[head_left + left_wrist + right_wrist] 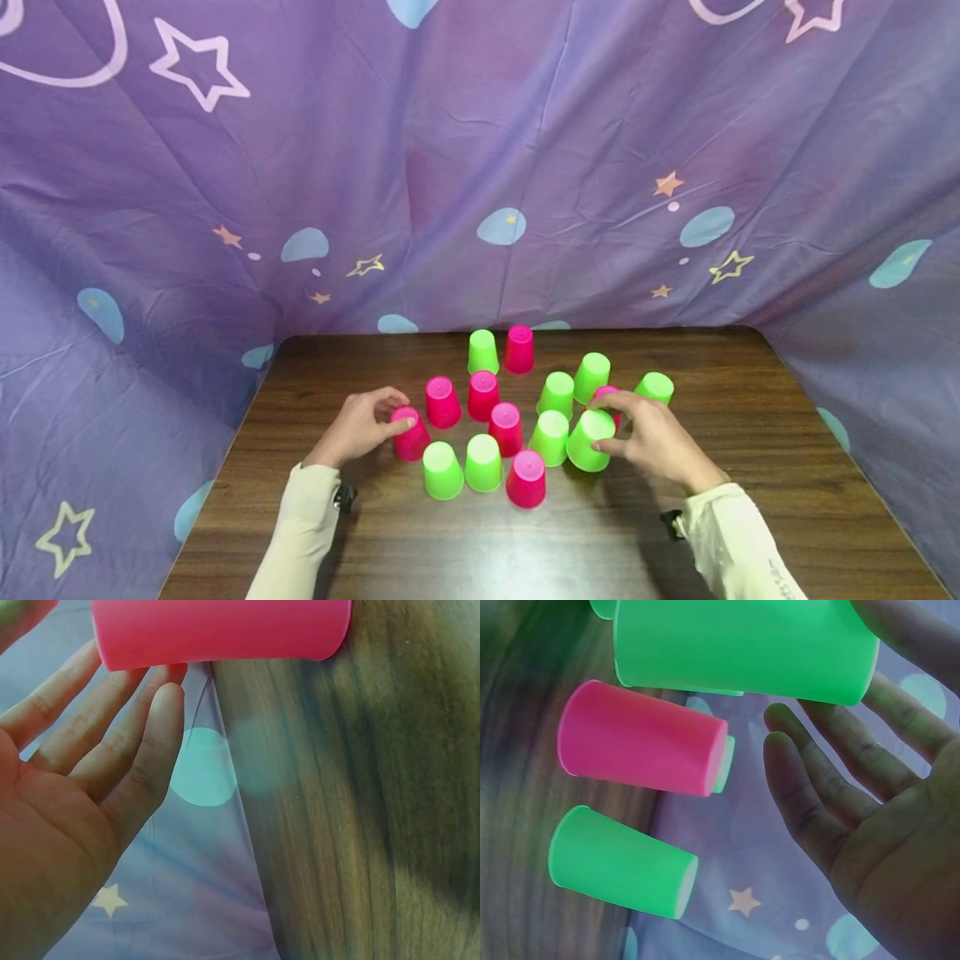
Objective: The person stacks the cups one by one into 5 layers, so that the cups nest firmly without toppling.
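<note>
We see the left hand [367, 427] pinching a hot-pink, tapered, plastic-looking cup [412, 446] between thumb and fingers near its narrow top, while the right hand [656, 437] grips a bright-green, tapered, plastic-looking cup [587, 433] in much the same way. We judge the high hold a sensible one: the narrow end fits easily between thumb and fingers, and it leaves the wide rim below free. The pink cup is at the left end of the group, nearest of all to the left edge of the brown, wood-grained table [420, 550]; the green one is a little right of the middle, well in from the right edge. We cannot tell whether either rim touches the tabletop or is slightly raised.

Around them we count thirteen other pink and green cups [483, 462], upturned and gathered between the left and right edges, two of them close to the far edge, where a purple, star-patterned cloth [450, 125] hangs. Mouth down, we think, they stand steadiest, resting on their broadest part.

Both held cups look smooth and plain, each in one bright colour, the walls flaring evenly towards the rim.
</note>
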Motion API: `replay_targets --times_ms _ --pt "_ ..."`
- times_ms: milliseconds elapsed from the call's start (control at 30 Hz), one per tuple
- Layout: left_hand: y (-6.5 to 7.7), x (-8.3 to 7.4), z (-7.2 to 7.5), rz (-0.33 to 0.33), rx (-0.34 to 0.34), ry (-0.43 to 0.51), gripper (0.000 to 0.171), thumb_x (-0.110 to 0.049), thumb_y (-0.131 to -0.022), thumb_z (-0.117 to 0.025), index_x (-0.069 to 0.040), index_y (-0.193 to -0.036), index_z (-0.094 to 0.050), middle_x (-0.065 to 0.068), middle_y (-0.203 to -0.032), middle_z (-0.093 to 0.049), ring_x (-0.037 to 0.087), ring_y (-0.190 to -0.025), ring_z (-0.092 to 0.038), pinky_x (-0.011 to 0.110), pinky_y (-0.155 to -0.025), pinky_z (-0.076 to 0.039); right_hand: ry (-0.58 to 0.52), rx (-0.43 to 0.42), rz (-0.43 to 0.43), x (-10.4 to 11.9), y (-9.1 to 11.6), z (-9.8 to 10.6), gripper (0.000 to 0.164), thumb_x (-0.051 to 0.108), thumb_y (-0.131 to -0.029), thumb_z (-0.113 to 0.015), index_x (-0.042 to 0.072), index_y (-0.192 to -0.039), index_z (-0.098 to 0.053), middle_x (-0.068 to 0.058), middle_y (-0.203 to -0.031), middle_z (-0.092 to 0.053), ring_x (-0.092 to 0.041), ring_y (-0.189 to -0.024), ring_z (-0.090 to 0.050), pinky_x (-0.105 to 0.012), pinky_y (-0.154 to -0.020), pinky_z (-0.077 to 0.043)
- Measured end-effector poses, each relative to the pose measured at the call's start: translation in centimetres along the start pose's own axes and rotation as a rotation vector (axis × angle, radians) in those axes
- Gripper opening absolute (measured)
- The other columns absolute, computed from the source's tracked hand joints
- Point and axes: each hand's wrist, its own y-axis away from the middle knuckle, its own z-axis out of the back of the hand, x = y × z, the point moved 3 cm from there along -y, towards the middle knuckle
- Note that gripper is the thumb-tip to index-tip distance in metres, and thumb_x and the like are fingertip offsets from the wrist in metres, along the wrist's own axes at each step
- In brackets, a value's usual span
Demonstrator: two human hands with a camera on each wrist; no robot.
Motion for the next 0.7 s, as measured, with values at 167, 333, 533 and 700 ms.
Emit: replay_targets --times_ms 167,333,533,700 --pt "0.2 0.4 -0.2 0.02 -0.002 0.024 0.032 -0.021 -0.084 -0.081 -0.005 -0.11 -0.069 0.013 -0.104 -0.076 0.025 -0.095 -0.075 0.042 -0.084 -0.061 0.018 0.005 0.013 0.1 -0.6 0.7 0.046 0.015 -0.068 -0.091 0.013 -0.11 -0.072 -0.002 -0.106 -0.075 -0.012 -0.085 -0.065 -0.034 -0.078 -0.056" --pt "0.2 0.6 -0.2 0.009 0.009 0.041 0.034 -0.018 -0.081 -0.083 -0.006 -0.109 -0.068 0.014 -0.103 -0.076 0.028 -0.094 -0.075 0.047 -0.083 -0.061 0.021 0.002 0.032 0.3 -1.2 1.4 0.044 0.014 -0.069 -0.091 0.014 -0.109 -0.073 0.0 -0.102 -0.076 -0.01 -0.083 -0.065 -0.027 -0.074 -0.054" --pt "0.2 0.8 -0.2 0.005 0.015 0.043 0.038 -0.016 -0.078 -0.085 -0.005 -0.11 -0.068 0.014 -0.102 -0.076 0.027 -0.092 -0.075 0.045 -0.08 -0.061 0.049 -0.008 0.073 0.7 -2.2 2.1 0.042 0.014 -0.068 -0.091 0.014 -0.107 -0.073 0.003 -0.097 -0.074 -0.009 -0.081 -0.063 -0.03 -0.074 -0.053" --pt "0.2 1.0 -0.3 0.016 0.02 0.026 0.039 -0.018 -0.077 -0.086 -0.007 -0.11 -0.068 0.012 -0.103 -0.077 0.024 -0.091 -0.074 0.041 -0.08 -0.061 0.039 -0.016 0.083 0.9 -2.9 2.8 0.044 0.013 -0.068 -0.091 0.011 -0.108 -0.073 0.001 -0.097 -0.075 -0.009 -0.079 -0.063 -0.029 -0.072 -0.053"
